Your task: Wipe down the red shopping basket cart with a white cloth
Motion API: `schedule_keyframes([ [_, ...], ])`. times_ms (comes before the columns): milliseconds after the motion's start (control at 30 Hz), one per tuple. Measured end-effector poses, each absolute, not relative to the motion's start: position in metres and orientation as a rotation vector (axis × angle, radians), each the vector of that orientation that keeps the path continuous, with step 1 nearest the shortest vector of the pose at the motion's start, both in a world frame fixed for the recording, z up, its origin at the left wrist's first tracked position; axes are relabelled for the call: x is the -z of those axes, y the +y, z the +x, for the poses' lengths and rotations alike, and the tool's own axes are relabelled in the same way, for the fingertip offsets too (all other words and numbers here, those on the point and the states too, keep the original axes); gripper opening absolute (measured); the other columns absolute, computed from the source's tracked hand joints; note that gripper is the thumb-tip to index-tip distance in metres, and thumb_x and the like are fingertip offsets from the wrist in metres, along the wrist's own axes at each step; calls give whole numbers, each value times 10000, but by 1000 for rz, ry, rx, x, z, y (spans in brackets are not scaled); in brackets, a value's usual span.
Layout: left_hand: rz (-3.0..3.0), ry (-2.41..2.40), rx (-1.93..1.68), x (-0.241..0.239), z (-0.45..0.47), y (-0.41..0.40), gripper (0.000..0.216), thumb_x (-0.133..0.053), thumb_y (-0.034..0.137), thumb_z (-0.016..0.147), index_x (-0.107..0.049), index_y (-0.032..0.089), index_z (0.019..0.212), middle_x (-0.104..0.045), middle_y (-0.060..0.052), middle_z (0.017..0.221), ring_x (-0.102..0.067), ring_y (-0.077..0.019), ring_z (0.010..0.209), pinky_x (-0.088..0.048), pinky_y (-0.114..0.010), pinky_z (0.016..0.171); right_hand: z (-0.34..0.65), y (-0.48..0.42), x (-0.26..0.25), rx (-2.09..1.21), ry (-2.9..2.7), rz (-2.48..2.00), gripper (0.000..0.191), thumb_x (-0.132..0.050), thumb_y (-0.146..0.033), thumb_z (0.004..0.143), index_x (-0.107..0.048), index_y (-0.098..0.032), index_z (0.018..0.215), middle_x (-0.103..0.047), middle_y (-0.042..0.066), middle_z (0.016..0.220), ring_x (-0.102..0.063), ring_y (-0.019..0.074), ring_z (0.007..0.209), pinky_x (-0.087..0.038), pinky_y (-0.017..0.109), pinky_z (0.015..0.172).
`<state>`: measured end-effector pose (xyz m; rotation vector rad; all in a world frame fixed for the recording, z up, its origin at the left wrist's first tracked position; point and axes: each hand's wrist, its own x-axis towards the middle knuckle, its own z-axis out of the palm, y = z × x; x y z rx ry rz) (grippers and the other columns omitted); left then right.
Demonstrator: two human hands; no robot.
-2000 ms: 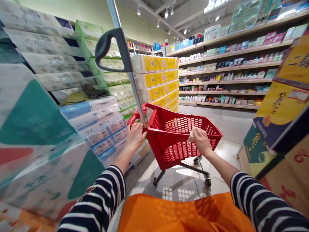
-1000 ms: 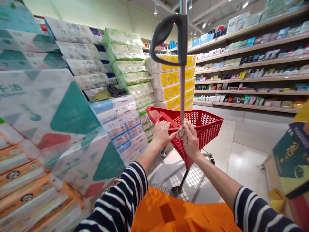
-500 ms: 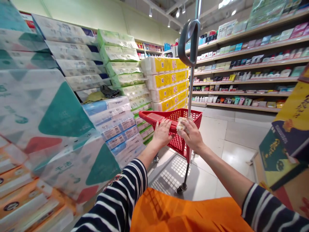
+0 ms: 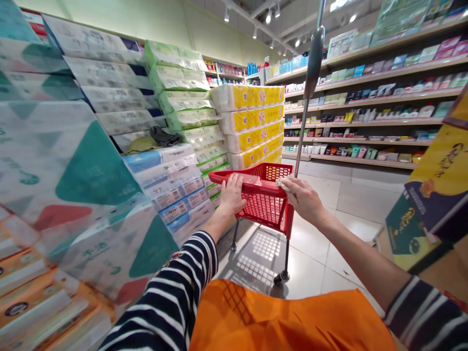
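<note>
A red shopping cart (image 4: 265,209) with a perforated basket stands in front of me, its handle (image 4: 261,184) nearest. My left hand (image 4: 229,197) is laid over the left part of the handle, fingers across the top and thumb below. At the right end of the same bar, my right hand (image 4: 307,201) pinches a pale, crumpled cloth (image 4: 284,182) against the handle. Most of the cloth is hidden under the fingers. Just beyond that hand rises a metal pole (image 4: 302,129) with a dark grey grip (image 4: 314,63).
Stacked tissue packs (image 4: 183,185) line the left, with yellow-and-white packs (image 4: 256,124) behind the cart. A dark cloth item (image 4: 164,136) lies on one stack. Printed cartons (image 4: 420,214) stand at the right. Product shelves (image 4: 365,122) run along the back right.
My right hand has slid the cloth rightward to the handle's end. My left hand has shifted left along the bar. The pole's grip appears turned and further right.
</note>
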<state>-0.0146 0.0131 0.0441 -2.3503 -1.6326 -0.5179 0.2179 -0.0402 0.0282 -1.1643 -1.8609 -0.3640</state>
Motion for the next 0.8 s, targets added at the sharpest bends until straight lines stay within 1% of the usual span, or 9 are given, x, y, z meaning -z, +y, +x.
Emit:
schedule_keyframes([
  [167,-2331,-1581,548,-38,-3,6,769,-601,364,714,-340,94,1385,-315,-159,1484,-227,-281,1388,-171,-482,1134,184,-32,-32,432,-1916,-1212,372,-389,-143,862,-595,-184,1169,-618,115,1174,-557,263,1074,-454,416,936],
  [267,-2346,-1536,543,-40,6,-1,758,-600,353,716,-345,110,1387,-324,-153,1481,-232,-282,1385,-167,-497,1131,171,-29,-32,467,-1936,-1215,385,-394,-139,859,-584,-191,1190,-605,118,1205,-535,275,1111,-421,439,956],
  [433,-2397,-1476,490,-42,16,-6,708,-560,304,736,-339,193,1400,-335,-98,1485,-252,-253,1379,-143,-508,1134,199,-37,-29,474,-1869,-1354,377,-503,-184,825,-572,-202,1196,-544,117,1299,-485,305,1165,-353,494,988],
  [533,-2400,-1471,472,-43,28,-7,710,-546,308,745,-324,196,1409,-322,-93,1491,-243,-254,1381,-147,-507,1130,224,-45,-33,387,-1861,-1384,352,-519,-163,807,-590,-209,1148,-534,108,1310,-494,279,1159,-389,455,959],
  [633,-2425,-1456,468,-43,42,-5,723,-540,324,750,-305,179,1418,-310,-110,1494,-234,-273,1381,-148,-523,1122,245,-50,-46,266,-1821,-1343,331,-471,-143,816,-597,-197,1118,-617,78,1177,-558,224,1055,-454,379,886],
  [700,-2439,-1455,469,-43,50,-4,728,-536,326,751,-294,179,1422,-297,-113,1499,-223,-289,1383,-140,-541,1116,260,-50,-58,194,-1757,-1400,292,-460,-202,834,-615,-163,1079,-658,67,1022,-598,206,937,-486,357,817],
  [800,-2441,-1470,458,-43,59,-5,719,-523,326,764,-280,185,1426,-292,-114,1499,-216,-299,1382,-123,-561,1111,283,-42,-72,104,-1749,-1512,264,-505,-309,825,-662,-117,917,-635,56,818,-612,184,792,-507,335,746],
])
